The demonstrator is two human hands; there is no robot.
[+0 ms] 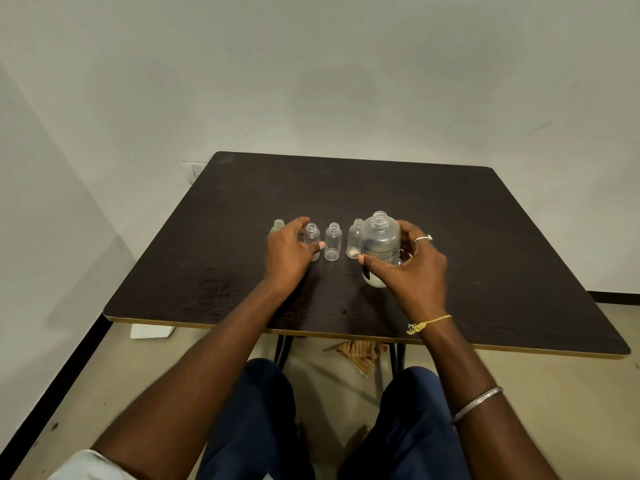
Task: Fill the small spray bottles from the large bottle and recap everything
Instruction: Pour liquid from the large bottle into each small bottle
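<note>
Hands cover part of a row of bottles on a dark table (450, 209). Of the leftmost small bottle (278, 225), greenish, only the neck and shoulder show behind the left hand (289, 252). The fourth small bottle (354, 239) stands half behind the large bottle (381, 242), touching or just beside it, hard to say which. The right hand (415, 268) hides the large bottle's lower label. All five stand upright with bare threaded necks. The small ones look clear, and whether any holds liquid cannot be made out. The large bottle is cloudy, whitish at its base, its level unreadable. The left hand grips the second small bottle (312, 237), thumb on its near side, fingers curled behind. The third small bottle (333, 241) stands free between the hands. The right hand wraps the large bottle, thumb across the front.
</note>
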